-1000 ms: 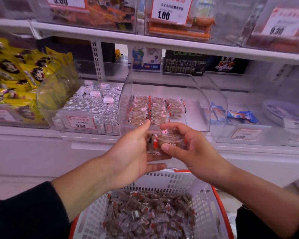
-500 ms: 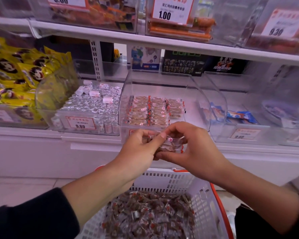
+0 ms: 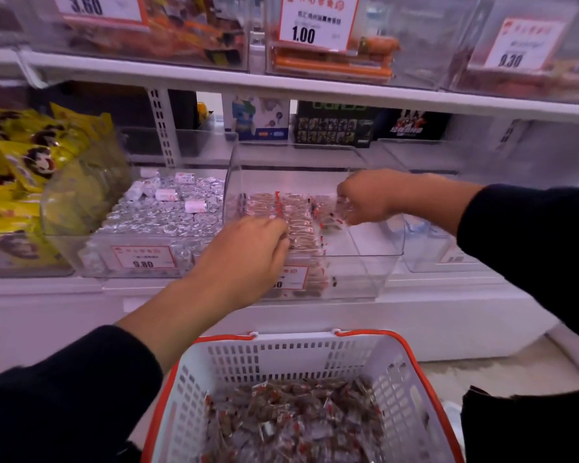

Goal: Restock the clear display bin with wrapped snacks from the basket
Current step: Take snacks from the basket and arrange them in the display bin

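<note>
Both hands are inside the clear bin (image 3: 375,262) on the shelf. Right hand (image 3: 365,198) is curled at the bin's right side, pinching a few wrapped snacks (image 3: 335,218) just over the neat rows (image 3: 291,212). Left hand (image 3: 248,259) reaches over the bin's front wall, fingers bent onto the rows; whether it grips one, can't tell. Below the bin, the basket (image 3: 398,372) holds a heap of snacks. Left of the bin, silver sweets (image 3: 168,218).
</note>
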`<act>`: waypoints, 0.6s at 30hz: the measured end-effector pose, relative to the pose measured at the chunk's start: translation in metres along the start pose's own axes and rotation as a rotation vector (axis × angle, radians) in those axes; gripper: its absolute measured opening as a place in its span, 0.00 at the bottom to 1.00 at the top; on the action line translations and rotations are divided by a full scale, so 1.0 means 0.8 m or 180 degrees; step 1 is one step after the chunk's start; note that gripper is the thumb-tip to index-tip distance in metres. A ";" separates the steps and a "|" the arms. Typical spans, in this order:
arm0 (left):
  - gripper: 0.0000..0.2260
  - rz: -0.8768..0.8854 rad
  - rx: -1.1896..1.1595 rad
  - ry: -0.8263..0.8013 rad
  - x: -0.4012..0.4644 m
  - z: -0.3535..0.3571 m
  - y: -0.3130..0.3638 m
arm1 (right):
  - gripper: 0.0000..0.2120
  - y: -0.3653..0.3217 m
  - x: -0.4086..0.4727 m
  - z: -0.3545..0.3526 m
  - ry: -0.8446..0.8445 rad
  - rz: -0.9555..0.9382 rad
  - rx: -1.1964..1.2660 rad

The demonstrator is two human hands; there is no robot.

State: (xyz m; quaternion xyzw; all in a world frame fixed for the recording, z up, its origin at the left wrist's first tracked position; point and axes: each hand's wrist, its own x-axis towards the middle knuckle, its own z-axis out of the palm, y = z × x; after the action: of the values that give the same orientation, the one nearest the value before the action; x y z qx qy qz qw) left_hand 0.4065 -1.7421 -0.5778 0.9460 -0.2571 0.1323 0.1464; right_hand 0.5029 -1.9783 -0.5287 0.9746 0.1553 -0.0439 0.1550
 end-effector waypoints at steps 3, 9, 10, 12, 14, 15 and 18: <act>0.11 -0.0025 0.0154 0.0078 0.000 0.003 -0.003 | 0.17 -0.010 0.033 0.008 -0.0376 0.0076 -0.0191; 0.11 -0.0022 0.0189 0.0067 0.001 0.006 -0.004 | 0.10 -0.025 0.065 0.035 -0.0849 0.0045 0.0196; 0.11 0.0003 0.0200 0.0086 0.000 0.007 -0.003 | 0.12 -0.027 0.067 0.038 -0.0840 0.0064 0.0198; 0.11 0.0025 0.0194 0.0152 0.000 0.007 -0.002 | 0.12 -0.029 0.068 0.043 -0.0803 0.0128 0.0194; 0.11 0.0043 0.0180 0.0227 0.000 0.009 -0.002 | 0.13 -0.030 0.066 0.047 -0.0658 0.0143 0.0081; 0.10 0.0066 0.0189 0.0258 0.000 0.009 -0.002 | 0.14 -0.030 0.064 0.048 -0.0551 0.0150 0.0014; 0.10 0.0091 0.0187 0.0287 0.001 0.011 -0.003 | 0.17 -0.027 0.055 0.045 -0.0291 0.0249 -0.0448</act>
State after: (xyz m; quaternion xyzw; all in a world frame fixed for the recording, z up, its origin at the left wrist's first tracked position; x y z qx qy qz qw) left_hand 0.4099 -1.7438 -0.5862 0.9392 -0.2597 0.1844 0.1282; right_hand 0.5363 -1.9574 -0.5752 0.9636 0.1125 -0.0712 0.2317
